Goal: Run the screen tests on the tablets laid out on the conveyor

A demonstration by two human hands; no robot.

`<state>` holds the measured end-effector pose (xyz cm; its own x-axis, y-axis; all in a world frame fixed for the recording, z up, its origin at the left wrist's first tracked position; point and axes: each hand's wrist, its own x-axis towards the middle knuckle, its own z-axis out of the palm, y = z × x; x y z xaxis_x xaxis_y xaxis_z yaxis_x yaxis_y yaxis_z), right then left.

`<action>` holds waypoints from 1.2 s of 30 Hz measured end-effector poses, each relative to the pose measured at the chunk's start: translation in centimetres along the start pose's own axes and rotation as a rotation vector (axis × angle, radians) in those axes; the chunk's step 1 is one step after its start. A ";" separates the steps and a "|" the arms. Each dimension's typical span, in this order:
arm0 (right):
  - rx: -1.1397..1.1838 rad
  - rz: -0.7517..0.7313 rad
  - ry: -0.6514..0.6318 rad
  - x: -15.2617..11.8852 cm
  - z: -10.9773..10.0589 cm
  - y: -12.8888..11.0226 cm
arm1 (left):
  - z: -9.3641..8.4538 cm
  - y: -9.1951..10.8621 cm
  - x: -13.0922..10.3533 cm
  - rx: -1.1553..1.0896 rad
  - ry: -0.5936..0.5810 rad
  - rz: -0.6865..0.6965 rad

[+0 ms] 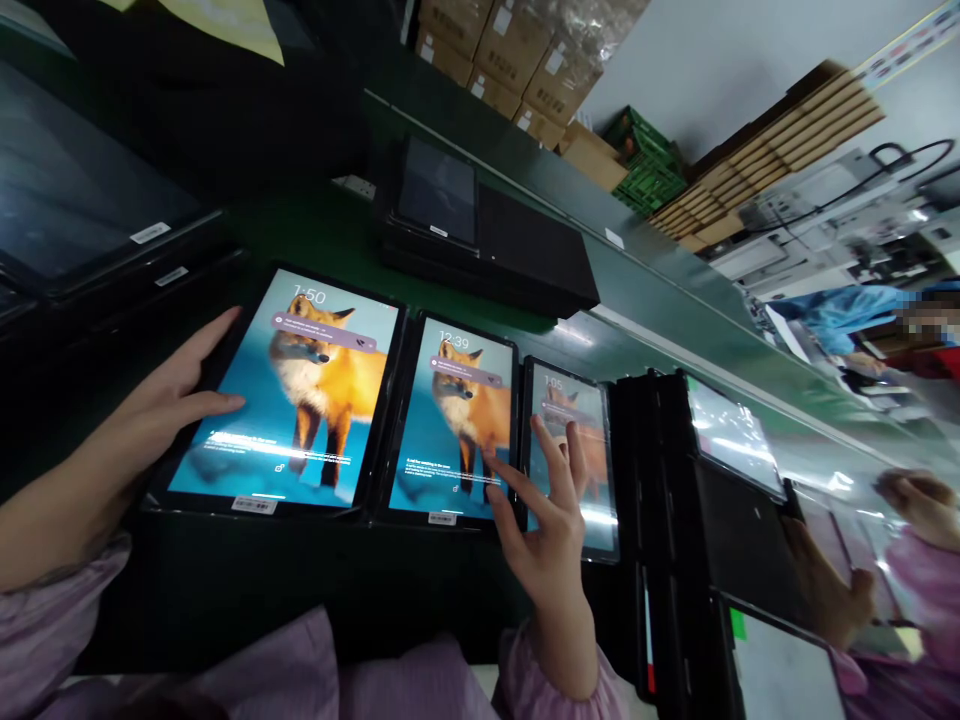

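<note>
Three lit tablets lie side by side, each with a fox picture on its lock screen. The left tablet [322, 400] reads 1:50, and my left hand [154, 420] grips its left edge with the thumb on the front. Next to it, the middle tablet [457, 430] reads 12:39. Over the gap between that one and the right tablet [574, 440], my right hand [547, 510] is open with fingers spread. Its index fingertip is at the middle screen's lower right; I cannot tell whether it touches. The right tablet's screen looks dimmer and is partly covered by my fingers.
Dark tablets [90, 190] are stacked at the left. Another dark tablet [439, 190] rests on a black box [532, 240] behind. Black trays [742, 530] holding tablets stand at the right, near a co-worker's hand [832, 580]. Cartons [517, 60] and a green crate [641, 160] are farther back.
</note>
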<state>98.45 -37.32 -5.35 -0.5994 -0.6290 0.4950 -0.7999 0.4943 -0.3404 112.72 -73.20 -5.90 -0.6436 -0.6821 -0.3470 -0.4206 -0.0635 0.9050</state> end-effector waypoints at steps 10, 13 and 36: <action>0.031 0.004 -0.078 0.2 0.5 -0.5 | 0.9 -0.2 0.3 -0.001 0.128 0.096; -0.021 0.066 -0.101 0.5 1.1 -0.3 | 0.8 -0.4 0.4 0.014 0.132 0.103; -0.199 0.312 0.252 -3.6 -0.2 5.7 | 0.4 -0.1 -0.4 0.011 0.055 0.065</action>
<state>96.06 -32.13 -8.89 -0.7655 -0.2776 0.5805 -0.5455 0.7585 -0.3566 112.81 -72.61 -5.94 -0.6337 -0.7237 -0.2732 -0.3859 -0.0103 0.9225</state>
